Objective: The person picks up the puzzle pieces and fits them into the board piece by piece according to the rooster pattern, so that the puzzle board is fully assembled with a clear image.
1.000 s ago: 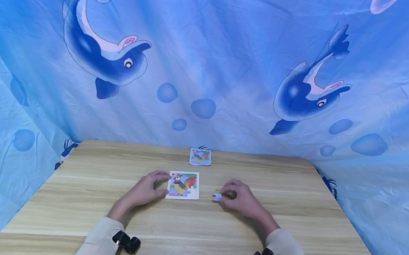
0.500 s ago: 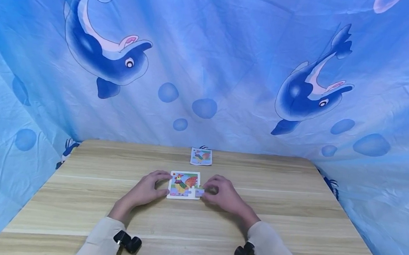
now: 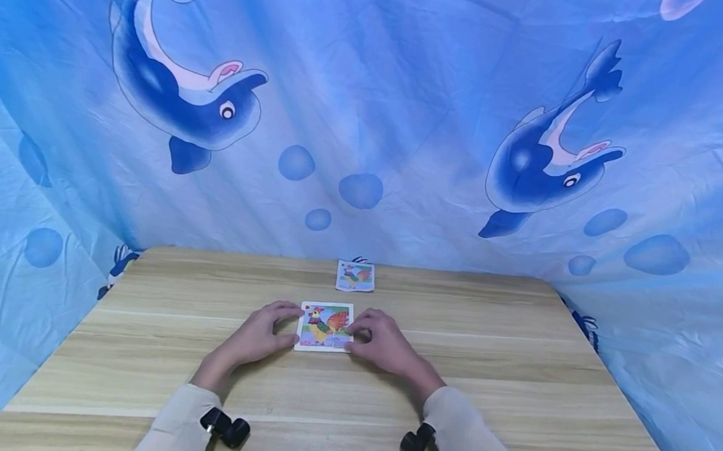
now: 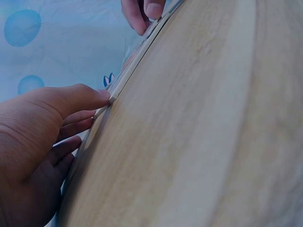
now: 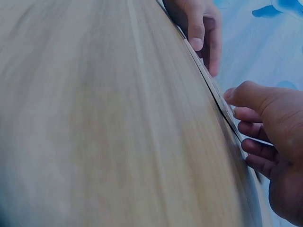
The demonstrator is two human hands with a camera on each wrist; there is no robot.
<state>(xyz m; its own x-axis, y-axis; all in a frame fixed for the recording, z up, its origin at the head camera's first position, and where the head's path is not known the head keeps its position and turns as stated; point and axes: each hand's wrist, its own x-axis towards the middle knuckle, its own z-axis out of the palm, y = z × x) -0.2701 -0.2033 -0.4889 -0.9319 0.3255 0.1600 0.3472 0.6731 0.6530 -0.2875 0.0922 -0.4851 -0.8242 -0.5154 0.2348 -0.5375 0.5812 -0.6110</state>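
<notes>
A small square jigsaw puzzle with a white frame [image 3: 320, 350] and a rooster picture lies flat at mid-table in the head view. My left hand [image 3: 258, 336] holds the frame by its left side, thumb low and fingers higher up; the left wrist view shows the thumb [image 4: 97, 98] right at the frame's edge. At the lower right corner, my right hand [image 3: 384, 342] pinches a puzzle piece [image 3: 340, 340], which sits in the corner gap of the picture. In the right wrist view the piece is hidden behind the thumb and frame edge.
Behind the puzzle, near the back edge of the wooden table [image 3: 227, 399], lies a printed rooster card [image 3: 355, 277]. A blue curtain [image 3: 408, 116] with dolphins hangs around the table. Each wrist carries a small black camera.
My right hand has moved left with the puzzle piece, from the bare table to the puzzle's lower right corner, and the gap there is now covered. My left hand has stayed at the frame.
</notes>
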